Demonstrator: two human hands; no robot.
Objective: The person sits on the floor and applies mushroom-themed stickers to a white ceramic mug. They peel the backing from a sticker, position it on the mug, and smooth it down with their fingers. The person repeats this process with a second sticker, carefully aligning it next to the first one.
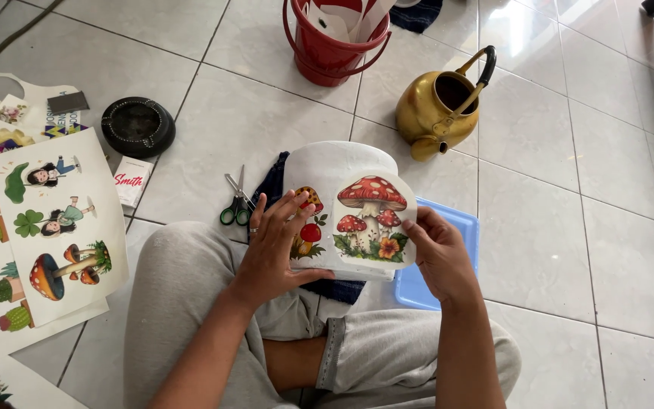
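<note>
Red white-spotted mushrooms on the white sticker (372,221), a gold kettle (439,107) (black-handled), a red bucket (332,54).

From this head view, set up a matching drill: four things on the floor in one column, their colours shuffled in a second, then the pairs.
Things:
1. kettle
2. bucket
3. scissors handles
4. ashtray

Colours:
A. black
B. green
C. gold
D. red

Pairs: 1-C, 2-D, 3-B, 4-A
</note>
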